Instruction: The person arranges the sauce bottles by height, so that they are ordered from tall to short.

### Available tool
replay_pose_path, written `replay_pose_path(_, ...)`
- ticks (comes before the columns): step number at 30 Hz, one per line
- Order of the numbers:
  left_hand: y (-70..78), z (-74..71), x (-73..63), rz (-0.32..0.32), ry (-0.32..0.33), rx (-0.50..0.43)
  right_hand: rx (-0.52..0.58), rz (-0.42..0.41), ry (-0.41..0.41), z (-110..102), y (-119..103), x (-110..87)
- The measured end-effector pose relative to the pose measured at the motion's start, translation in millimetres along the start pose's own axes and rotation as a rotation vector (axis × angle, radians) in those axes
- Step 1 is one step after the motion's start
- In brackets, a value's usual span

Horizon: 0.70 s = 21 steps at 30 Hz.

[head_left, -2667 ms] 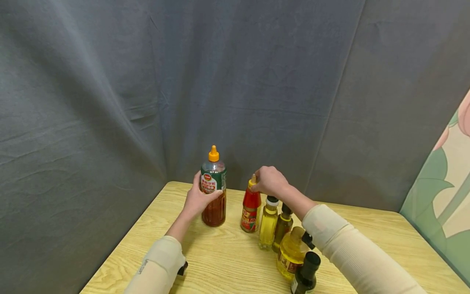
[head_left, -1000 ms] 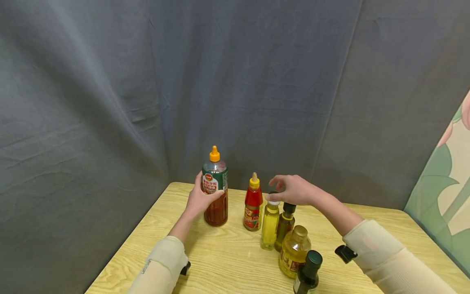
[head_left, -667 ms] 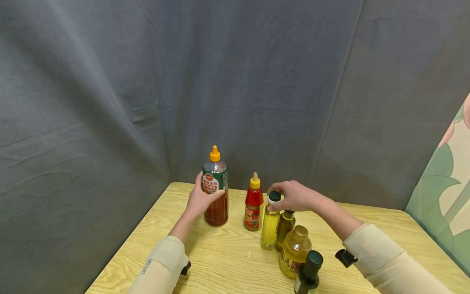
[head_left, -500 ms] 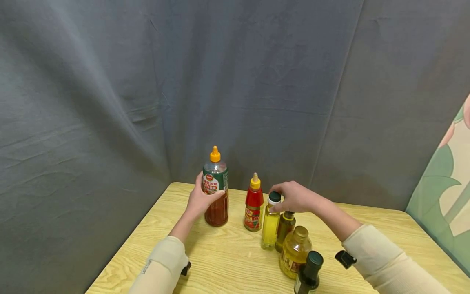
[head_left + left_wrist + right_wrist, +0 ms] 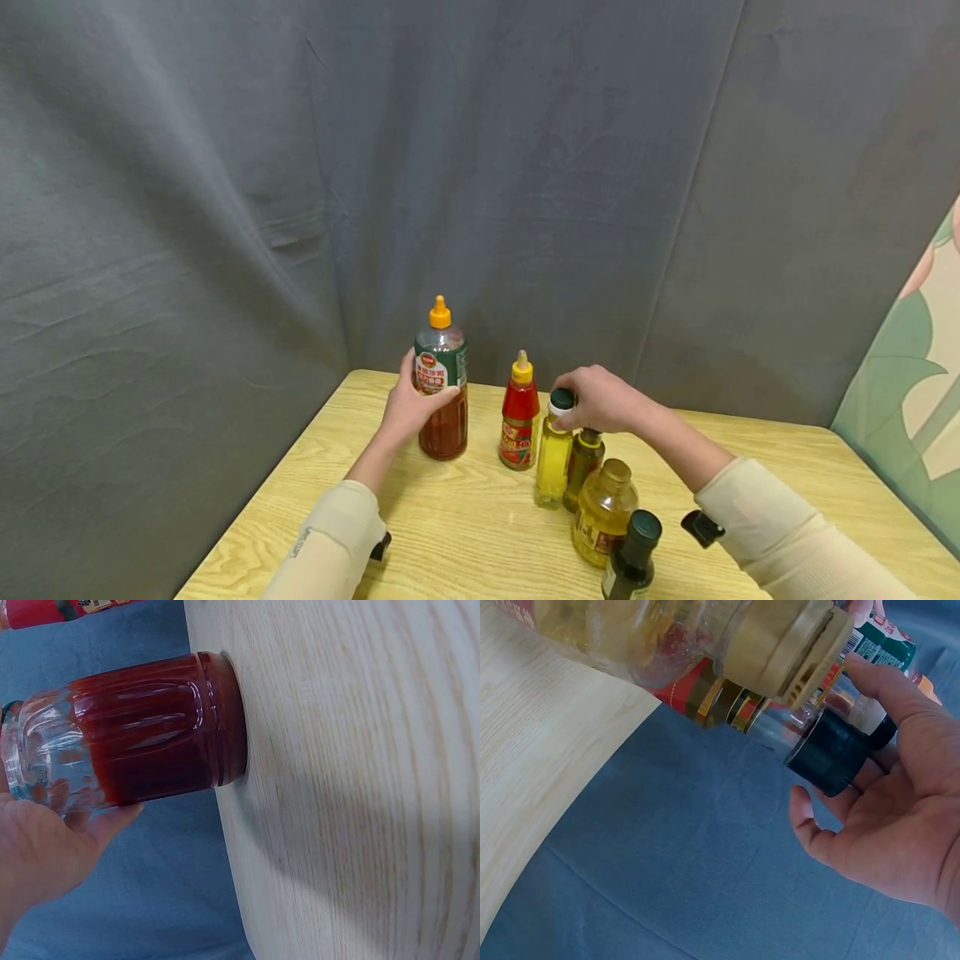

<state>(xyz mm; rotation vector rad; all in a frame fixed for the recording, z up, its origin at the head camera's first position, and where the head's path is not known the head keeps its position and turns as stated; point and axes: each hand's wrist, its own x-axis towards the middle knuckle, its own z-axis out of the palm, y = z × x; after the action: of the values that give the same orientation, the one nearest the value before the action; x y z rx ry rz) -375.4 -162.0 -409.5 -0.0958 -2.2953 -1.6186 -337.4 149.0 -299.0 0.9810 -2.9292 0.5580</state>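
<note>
In the head view my left hand (image 5: 403, 408) is round the side of a large sauce bottle (image 5: 443, 432) with an orange nozzle cap, which stands upright on the table. The left wrist view shows its base on the wood and my thumb against its wall. With fingers and thumb, my right hand (image 5: 606, 402) pinches the neck of a slim oil bottle (image 5: 552, 468) with a dark cap and white collar. That bottle is upright. Just left of it stands a red ketchup-like bottle (image 5: 518, 427) with a yellow cap, untouched.
A darker oil bottle (image 5: 583, 471) stands close beside the slim one, under my right hand. Nearer are a round gold-capped oil bottle (image 5: 603, 517) and a dark green-capped bottle (image 5: 633, 558). A grey curtain (image 5: 510, 183) hangs behind the wooden table (image 5: 450, 533).
My right hand let go of the red bottle's cap, moved right and took hold of the slim oil bottle's neck. My left hand has stayed on the large sauce bottle.
</note>
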Motion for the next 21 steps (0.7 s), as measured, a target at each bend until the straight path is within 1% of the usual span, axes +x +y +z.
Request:
replay_pose_path(4, -0.2, -1.1, -1.0, 0.001, 0.002, -0.004, -0.010, 0.000, 0.004, -0.6, -1.0, 0.8)
replay_pose_path(10, -0.1, -0.9, -1.6, 0.007, 0.000, 0.000, -0.007, 0.026, 0.004, -1.4, -2.3, 0.3)
replay_pose_path(21, 1.0, -1.6, -1.7, 0.015, 0.001, 0.006, -0.013, 0.014, 0.009, -2.2, -5.7, 0.3)
